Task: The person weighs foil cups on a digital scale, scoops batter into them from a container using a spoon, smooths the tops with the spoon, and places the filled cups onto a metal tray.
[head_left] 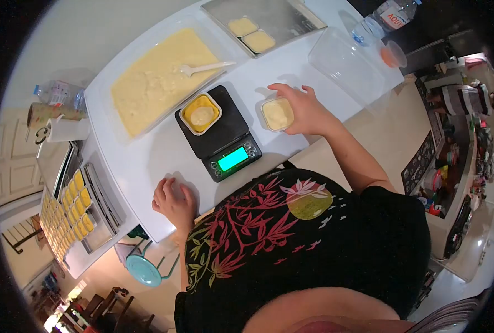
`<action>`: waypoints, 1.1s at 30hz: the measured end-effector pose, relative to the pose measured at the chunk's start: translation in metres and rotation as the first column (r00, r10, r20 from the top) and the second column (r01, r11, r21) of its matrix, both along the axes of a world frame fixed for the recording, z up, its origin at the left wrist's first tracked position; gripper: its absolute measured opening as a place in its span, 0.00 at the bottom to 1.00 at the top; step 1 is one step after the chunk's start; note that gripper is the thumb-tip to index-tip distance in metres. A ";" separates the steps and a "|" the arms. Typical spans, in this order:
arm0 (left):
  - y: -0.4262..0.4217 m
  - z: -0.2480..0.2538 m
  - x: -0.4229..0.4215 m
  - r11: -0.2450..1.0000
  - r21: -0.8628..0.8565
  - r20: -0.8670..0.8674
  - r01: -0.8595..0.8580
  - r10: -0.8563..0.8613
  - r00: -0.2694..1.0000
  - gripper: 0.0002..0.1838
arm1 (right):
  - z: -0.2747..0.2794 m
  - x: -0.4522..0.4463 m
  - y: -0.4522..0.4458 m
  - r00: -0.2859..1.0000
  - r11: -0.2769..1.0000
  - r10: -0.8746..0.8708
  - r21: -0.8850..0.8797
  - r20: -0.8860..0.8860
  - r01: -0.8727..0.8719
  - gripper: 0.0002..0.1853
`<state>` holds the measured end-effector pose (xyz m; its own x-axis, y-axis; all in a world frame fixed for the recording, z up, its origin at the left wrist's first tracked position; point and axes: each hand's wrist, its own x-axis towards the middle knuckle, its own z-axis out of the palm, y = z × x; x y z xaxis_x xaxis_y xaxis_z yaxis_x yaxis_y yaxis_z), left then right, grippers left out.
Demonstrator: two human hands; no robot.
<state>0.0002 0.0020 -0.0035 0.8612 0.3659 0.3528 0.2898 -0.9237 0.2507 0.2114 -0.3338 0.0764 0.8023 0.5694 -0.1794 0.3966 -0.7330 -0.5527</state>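
My right hand (308, 112) has its fingers round the side of a small square foil cup (278, 114) filled with pale yellow batter, right of the scale. My left hand (173, 201) rests at the table's near edge, fingers loosely bent and slightly apart, with nothing in it. Between the hands lies a black digital kitchen scale (223, 139) with a lit green display. On its platform sits another foil cup (201, 114), with a deeper yellow layer and a paler dollop in the middle. Behind the scale, a large clear tub (138, 132) holds pale yellow batter, and a white spoon (208, 68) lies in it.
A metal tray (283, 19) at the back bears two filled cups (250, 34). An empty clear container (344, 61), an orange-tinted cup (393, 54) and a water bottle (388, 19) stand at right. Several filled cups (69, 208) sit on a tray at left, near a turquoise stool (144, 271).
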 end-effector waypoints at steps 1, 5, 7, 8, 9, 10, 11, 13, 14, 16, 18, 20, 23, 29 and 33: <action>-0.001 0.001 0.001 1.000 -0.005 -0.001 -0.002 0.002 1.000 0.18 | 0.001 0.000 -0.001 1.000 1.000 -0.007 0.002 0.004 0.007 0.53; -0.002 0.001 0.001 1.000 -0.004 0.002 -0.003 0.003 1.000 0.18 | -0.009 -0.004 0.000 0.981 0.998 0.046 -0.042 0.188 -0.039 0.53; -0.002 0.000 0.000 1.000 -0.013 0.003 -0.007 0.007 1.000 0.18 | -0.008 -0.001 0.000 0.993 0.999 0.047 0.000 0.109 -0.047 0.53; -0.001 0.000 0.001 1.000 -0.016 0.006 -0.009 0.009 1.000 0.18 | -0.006 0.001 0.000 0.996 0.999 0.048 0.022 0.072 -0.049 0.53; -0.001 0.000 0.001 1.000 -0.016 0.011 -0.009 0.009 1.000 0.18 | -0.002 0.001 0.001 0.997 0.999 0.040 0.028 0.063 -0.042 0.53; -0.001 0.000 0.001 1.000 -0.017 0.015 -0.009 0.010 1.000 0.18 | 0.005 -0.001 0.002 0.998 0.999 0.033 0.034 0.053 -0.035 0.53; -0.002 0.000 0.001 1.000 -0.018 0.017 -0.010 0.010 1.000 0.18 | 0.008 -0.002 0.002 0.999 0.999 0.027 0.040 0.042 -0.028 0.53; -0.001 0.000 0.000 1.000 -0.016 0.015 -0.005 0.005 1.000 0.18 | -0.003 -0.002 0.001 0.990 0.999 0.053 -0.005 0.127 -0.053 0.53; -0.001 0.001 0.001 1.000 -0.016 0.015 -0.001 0.002 1.000 0.18 | -0.006 -0.002 0.001 0.983 0.998 0.067 -0.028 0.170 -0.063 0.53; -0.002 0.001 0.001 1.000 -0.018 0.011 -0.008 0.008 1.000 0.17 | 0.004 0.001 0.003 0.998 0.997 0.052 -0.061 0.047 -0.049 0.54; -0.001 0.001 0.000 1.000 -0.011 0.006 -0.014 0.015 1.000 0.17 | 0.014 0.001 0.005 0.999 0.996 0.043 -0.074 -0.009 -0.043 0.54; -0.002 0.001 0.000 1.000 -0.005 0.002 -0.015 0.015 1.000 0.18 | 0.020 -0.003 0.005 0.999 0.997 0.037 -0.072 0.006 -0.036 0.54; -0.002 0.001 0.001 1.000 -0.008 0.002 -0.006 0.006 1.000 0.18 | 0.007 -0.001 0.001 0.994 0.990 0.076 -0.121 0.073 -0.067 0.54; -0.002 -0.001 0.000 1.000 0.006 0.020 -0.008 0.008 1.000 0.17 | 0.018 0.003 -0.002 0.993 0.992 0.094 -0.091 0.068 -0.088 0.55; -0.001 -0.001 0.000 1.000 0.001 0.007 -0.007 0.007 1.000 0.17 | 0.006 0.006 -0.005 0.991 0.987 0.116 -0.124 0.068 -0.107 0.55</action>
